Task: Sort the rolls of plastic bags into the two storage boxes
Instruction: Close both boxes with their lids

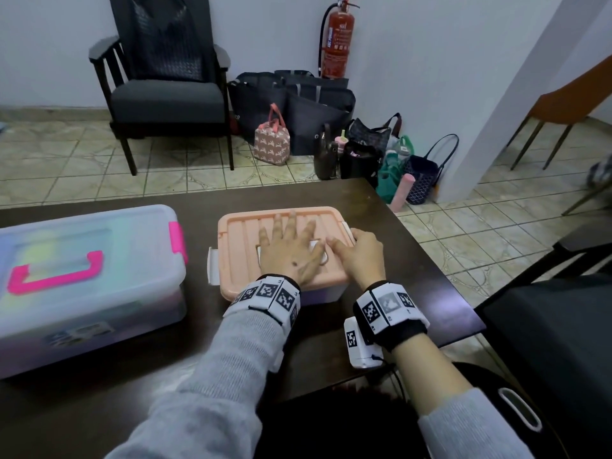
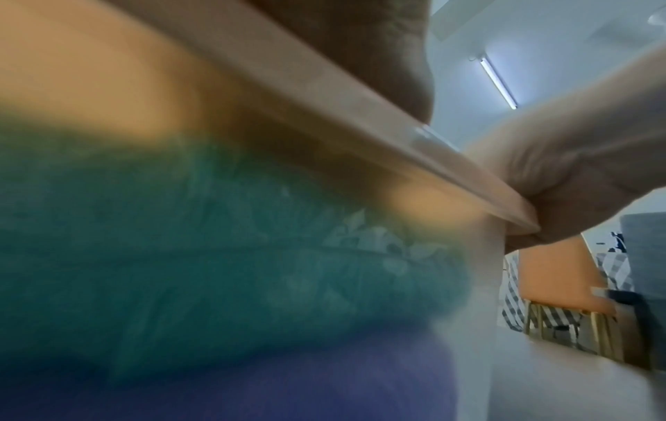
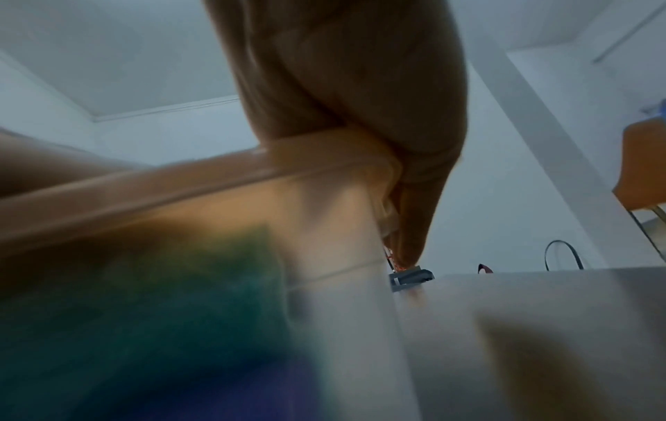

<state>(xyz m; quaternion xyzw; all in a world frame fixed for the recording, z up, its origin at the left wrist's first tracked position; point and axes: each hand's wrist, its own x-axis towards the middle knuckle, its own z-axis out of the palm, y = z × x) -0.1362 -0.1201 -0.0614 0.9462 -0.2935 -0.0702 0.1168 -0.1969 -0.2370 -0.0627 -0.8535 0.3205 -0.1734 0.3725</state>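
The peach-lidded storage box [image 1: 245, 256] stands closed at the table's middle. My left hand [image 1: 291, 246] lies flat on its lid with the fingers spread, covering the white handle. My right hand [image 1: 357, 250] curls its fingers over the lid's right end, on the white latch [image 1: 347, 230]. In the left wrist view the right hand [image 2: 576, 176] grips the lid rim [image 2: 324, 114]. Through the box wall show a green roll [image 2: 252, 242] and a blue roll [image 2: 288, 384], both blurred. A clear box [image 1: 82, 286] with a pink handle stands closed to the left.
The dark table [image 1: 397, 276] ends just right of the peach box and just behind it. A black seat [image 1: 546, 326] stands close at the right. On the floor beyond are an armchair [image 1: 165, 94], several bags [image 1: 298, 111] and a fire extinguisher [image 1: 337, 41].
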